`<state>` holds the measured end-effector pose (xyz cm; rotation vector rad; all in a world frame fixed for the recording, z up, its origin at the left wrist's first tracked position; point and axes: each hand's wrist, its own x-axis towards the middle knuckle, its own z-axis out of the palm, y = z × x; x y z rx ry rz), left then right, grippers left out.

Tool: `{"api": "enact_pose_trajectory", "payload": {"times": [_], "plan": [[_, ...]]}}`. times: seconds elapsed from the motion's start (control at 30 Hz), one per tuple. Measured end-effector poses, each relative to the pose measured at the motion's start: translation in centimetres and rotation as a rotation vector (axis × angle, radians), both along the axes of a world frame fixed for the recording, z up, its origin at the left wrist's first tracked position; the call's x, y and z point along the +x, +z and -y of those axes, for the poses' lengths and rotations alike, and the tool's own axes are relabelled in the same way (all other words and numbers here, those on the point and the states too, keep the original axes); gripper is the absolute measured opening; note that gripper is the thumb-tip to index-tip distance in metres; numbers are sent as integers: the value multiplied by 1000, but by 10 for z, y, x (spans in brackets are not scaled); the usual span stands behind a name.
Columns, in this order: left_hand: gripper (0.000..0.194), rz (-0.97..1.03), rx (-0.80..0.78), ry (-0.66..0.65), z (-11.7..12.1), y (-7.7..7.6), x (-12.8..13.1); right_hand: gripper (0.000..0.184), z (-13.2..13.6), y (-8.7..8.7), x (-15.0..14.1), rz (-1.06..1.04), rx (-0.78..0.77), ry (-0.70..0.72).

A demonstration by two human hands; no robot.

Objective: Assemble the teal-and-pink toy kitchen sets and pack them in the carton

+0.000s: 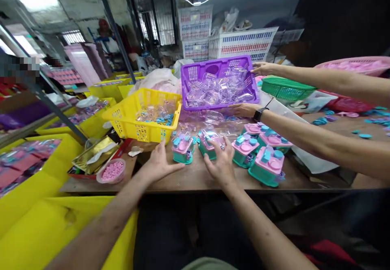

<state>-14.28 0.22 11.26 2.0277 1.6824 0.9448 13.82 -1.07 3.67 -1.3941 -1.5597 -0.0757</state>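
Observation:
My left hand [158, 162] is open at the table's front, its thumb stretched toward a small pink and teal plastic toy [183, 148] and apart from it or just short of it. My right hand [222, 162] has its fingers spread in front of a second pink and teal toy [207, 143], partly covering it; whether the fingertips touch it, I cannot tell. Several similar toys [268, 164] stand to the right of that hand, with light-blue parts on their pink tops. Clear plastic pieces [213, 117] lie behind the toys.
Another person's hands [243, 110] hold a purple basket [219, 106] of clear plastic parts, tilted at the table's back. A yellow basket [137, 129] stands left of it. Nearer are a tub of pink pieces [112, 171] and yellow bins [61, 160]. A green basket [288, 89] is at right.

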Motion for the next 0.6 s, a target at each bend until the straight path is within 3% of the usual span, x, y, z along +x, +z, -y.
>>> {"api": "enact_pose_trajectory", "payload": {"times": [0.1,0.17,0.23,0.33,0.43,0.5,0.6], "plan": [[111,188,71,102,-42,-42,68,59,-15,-11,1,-2,-20,30],[97,241,61,128,-52,-66,82,59,-23,-18,1,-33,9,30],[88,242,34,136,-50,-78,78,64,-30,-22,3,-67,27,0],[98,246,0,126,-36,-78,56,82,-39,-20,4,-78,-4,-61],[111,151,125,88,-25,-68,39,75,-46,-10,-1,-39,-75,-125],[101,22,224,37,-23,-62,33,64,-48,-2,-4,-28,-119,-129],[63,-78,251,-35,-25,-57,26,63,-39,8,3,-41,-147,-26]]}}
